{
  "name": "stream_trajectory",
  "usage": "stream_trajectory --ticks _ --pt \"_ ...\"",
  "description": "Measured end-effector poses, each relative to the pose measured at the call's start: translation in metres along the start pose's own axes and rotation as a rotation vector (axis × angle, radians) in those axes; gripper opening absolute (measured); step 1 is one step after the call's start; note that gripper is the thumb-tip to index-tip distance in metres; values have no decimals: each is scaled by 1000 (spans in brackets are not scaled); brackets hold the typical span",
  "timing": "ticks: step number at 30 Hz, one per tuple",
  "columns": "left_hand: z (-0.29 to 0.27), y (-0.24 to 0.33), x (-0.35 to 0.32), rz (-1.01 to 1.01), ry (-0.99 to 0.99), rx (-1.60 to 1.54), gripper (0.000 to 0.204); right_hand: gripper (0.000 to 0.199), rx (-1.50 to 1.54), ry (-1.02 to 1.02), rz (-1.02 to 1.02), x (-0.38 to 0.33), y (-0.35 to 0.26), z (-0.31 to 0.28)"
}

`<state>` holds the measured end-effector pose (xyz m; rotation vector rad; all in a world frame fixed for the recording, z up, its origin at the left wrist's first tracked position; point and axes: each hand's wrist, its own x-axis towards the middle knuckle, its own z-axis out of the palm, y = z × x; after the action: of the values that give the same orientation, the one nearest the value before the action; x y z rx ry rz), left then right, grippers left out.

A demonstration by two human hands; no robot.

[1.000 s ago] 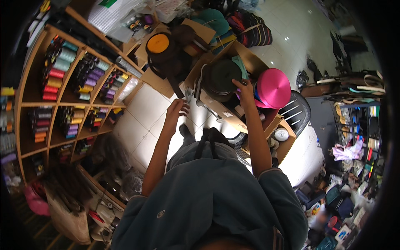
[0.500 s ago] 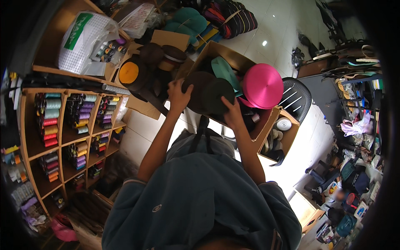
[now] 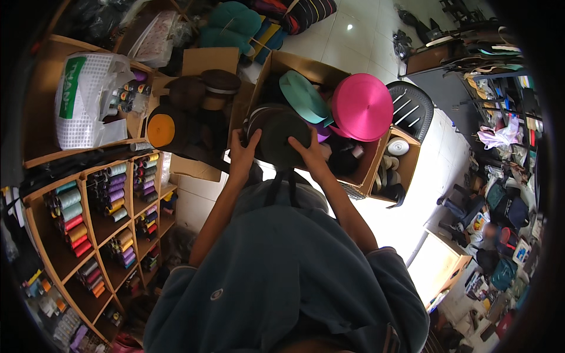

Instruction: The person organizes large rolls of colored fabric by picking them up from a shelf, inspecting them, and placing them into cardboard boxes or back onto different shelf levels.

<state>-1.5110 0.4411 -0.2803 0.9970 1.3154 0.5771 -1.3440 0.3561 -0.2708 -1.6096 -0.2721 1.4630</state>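
Between my two hands is a dark greenish-black roll of webbing (image 3: 278, 141), held above the front of an open cardboard box (image 3: 336, 68). Behind it shows the edge of a second dark roll (image 3: 257, 115), mostly hidden. My left hand (image 3: 242, 152) grips the left side of these rolls, thumb on the near face. On the right side, my right hand (image 3: 308, 154) clasps the dark roll, its thumb pressed near the middle. A teal roll (image 3: 304, 97) and a large pink roll (image 3: 362, 107) sit in the box just beyond.
At left, another carton (image 3: 197, 169) carries brown rolls and a yellow-centred roll (image 3: 160, 130). Thread spools fill a wooden shelf (image 3: 91, 226). A smaller box (image 3: 406, 167) with a white roll and a black chair (image 3: 419, 97) stand at right.
The two dark rolls, side by side before, now overlap almost fully, and my hands have come closer together around them. The teal roll shows more. The whole view has turned slightly.
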Motion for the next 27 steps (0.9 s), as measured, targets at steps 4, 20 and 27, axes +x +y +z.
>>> stream_trajectory --ticks 4,20,27 --pt "3 -41 16 180 -33 220 83 70 -235 150 -362 28 53 -1" --pt "0 -16 14 364 -39 459 89 66 1011 281 -255 79 54 -165" --pt "1 -6 5 449 126 591 91 64 948 128 -470 70 61 -170"
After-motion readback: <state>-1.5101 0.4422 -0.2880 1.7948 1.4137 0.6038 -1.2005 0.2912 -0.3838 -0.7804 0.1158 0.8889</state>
